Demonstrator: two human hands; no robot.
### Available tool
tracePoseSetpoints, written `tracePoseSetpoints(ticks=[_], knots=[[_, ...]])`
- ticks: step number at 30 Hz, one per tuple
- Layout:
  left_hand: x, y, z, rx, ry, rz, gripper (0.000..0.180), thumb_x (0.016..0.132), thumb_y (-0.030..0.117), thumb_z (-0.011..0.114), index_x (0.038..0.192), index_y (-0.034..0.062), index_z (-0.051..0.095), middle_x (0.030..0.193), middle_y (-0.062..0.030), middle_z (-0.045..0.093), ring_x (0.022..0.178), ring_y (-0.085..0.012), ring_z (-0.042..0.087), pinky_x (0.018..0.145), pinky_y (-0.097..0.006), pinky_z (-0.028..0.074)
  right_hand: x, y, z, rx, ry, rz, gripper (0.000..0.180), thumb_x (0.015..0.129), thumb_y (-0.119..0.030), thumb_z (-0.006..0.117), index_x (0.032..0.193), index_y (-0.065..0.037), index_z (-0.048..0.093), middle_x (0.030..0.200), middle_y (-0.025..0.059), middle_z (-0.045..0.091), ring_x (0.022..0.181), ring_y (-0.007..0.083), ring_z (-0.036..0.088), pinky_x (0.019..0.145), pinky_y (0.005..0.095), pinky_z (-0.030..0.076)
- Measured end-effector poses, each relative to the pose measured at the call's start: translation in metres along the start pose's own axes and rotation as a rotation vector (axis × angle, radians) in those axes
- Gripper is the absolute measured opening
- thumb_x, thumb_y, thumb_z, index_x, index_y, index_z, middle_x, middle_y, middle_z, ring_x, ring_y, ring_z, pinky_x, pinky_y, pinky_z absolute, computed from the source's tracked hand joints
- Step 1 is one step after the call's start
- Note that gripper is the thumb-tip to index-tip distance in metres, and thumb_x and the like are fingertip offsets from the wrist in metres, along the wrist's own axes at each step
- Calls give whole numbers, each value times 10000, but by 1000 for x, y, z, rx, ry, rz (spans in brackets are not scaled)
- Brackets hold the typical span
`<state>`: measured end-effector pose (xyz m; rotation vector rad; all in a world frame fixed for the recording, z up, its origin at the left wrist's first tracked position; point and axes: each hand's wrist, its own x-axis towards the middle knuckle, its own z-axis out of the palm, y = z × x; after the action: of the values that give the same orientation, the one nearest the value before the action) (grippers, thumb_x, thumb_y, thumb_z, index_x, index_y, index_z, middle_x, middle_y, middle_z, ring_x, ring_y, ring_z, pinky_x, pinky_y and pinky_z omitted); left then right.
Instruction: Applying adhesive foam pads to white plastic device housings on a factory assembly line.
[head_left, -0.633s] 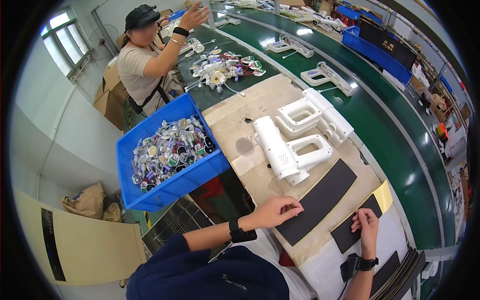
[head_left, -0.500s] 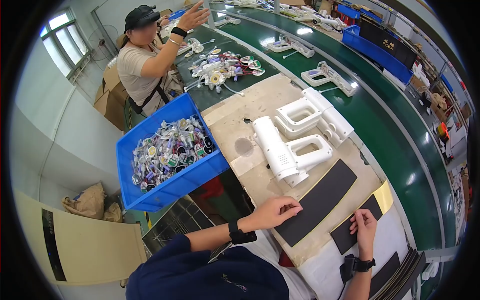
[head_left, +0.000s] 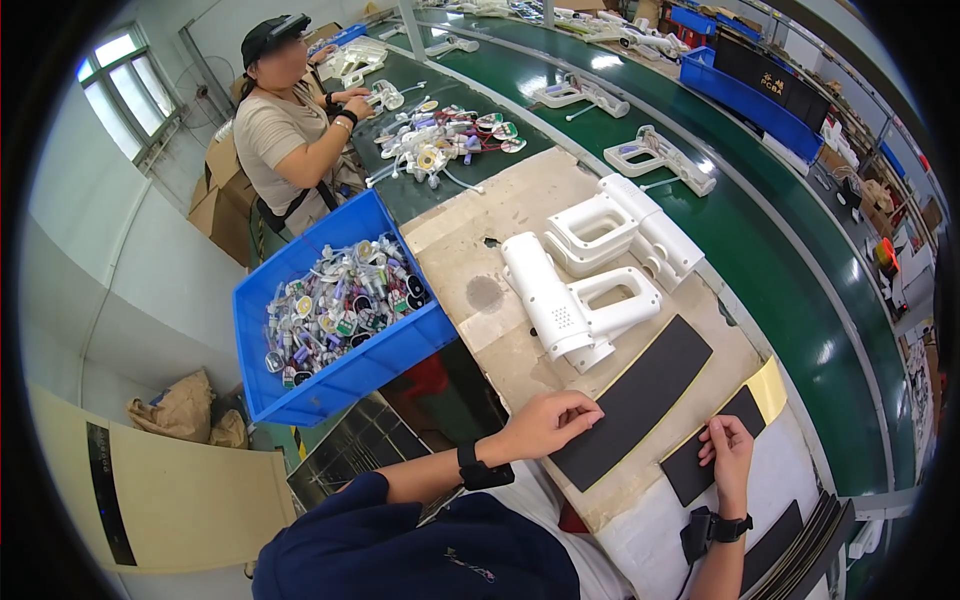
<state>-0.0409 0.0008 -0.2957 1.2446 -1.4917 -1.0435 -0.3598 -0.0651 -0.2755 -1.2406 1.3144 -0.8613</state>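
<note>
My left hand [head_left: 554, 424] is closed, thumb and fingertips pressed together over the near left edge of a long black foam strip [head_left: 640, 400]. Whether anything is pinched there is too small to tell. To its right, my right hand [head_left: 727, 450] rests with curled fingers on a shorter black strip [head_left: 687, 472]. What those fingertips hold, if anything, is hidden. Yellow backing paper [head_left: 768, 393] shows at that strip's far end. Just beyond the strips lies a white handled plastic housing [head_left: 545, 295], with another white housing [head_left: 595, 235] behind it.
A blue bin [head_left: 350, 375] full of small wired parts stands left of the table. More black strips [head_left: 815, 545] are stacked at the near right. A green conveyor [head_left: 760, 260] carries white housings along the right side. A co-worker [head_left: 285, 130] works at the far left.
The co-worker's raised hand has come down to a white part on the far table. My hands and the black strips stay about where they were.
</note>
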Motion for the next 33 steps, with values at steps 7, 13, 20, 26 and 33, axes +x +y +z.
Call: tracePoseSetpoints(ticks=[7, 13, 20, 26, 33], knots=[[-6, 2, -8, -136, -14, -63, 176, 935, 189, 651, 1036, 48, 684, 826, -42, 674, 665, -113, 560, 621, -254, 453, -1, -2, 5, -5, -11, 2, 176, 983, -191, 585, 961, -18, 606, 770, 43, 612, 554, 74, 549, 465, 199, 440], [27, 40, -80, 341, 74, 554, 255, 817, 148, 770, 1034, 55, 675, 1009, -92, 652, 925, -251, 610, 816, -355, 481, -6, -2, -4, -76, 12, 10, 180, 982, -185, 579, 948, -11, 607, 752, 46, 619, 545, 82, 557, 459, 208, 449], [82, 64, -160, 936, -227, 470, 896, 570, 384, 884, 1345, 135, 508, 1419, -141, 421, 1340, -366, 365, 1111, -484, 311, 6, 0, 1, -18, -45, 17, 174, 980, -172, 571, 956, -4, 607, 766, 53, 626, 573, 94, 571, 482, 220, 458], [112, 37, -156, 1035, -500, 435, 872, 611, 165, 857, 1380, 114, 449, 1441, -113, 438, 1366, -318, 371, 1128, -449, 306, 0, -2, -1, -40, -24, 16, 189, 977, -200, 576, 960, -16, 612, 766, 47, 628, 586, 91, 575, 494, 216, 463], [125, 41, -142, 1054, -570, 421, 796, 626, 114, 841, 1340, 95, 490, 1330, -110, 513, 1263, -321, 458, 1096, -443, 327, -1, 1, 0, -26, -21, 14, 205, 991, -203, 573, 997, -4, 622, 764, 35, 625, 561, 60, 557, 486, 198, 458]])
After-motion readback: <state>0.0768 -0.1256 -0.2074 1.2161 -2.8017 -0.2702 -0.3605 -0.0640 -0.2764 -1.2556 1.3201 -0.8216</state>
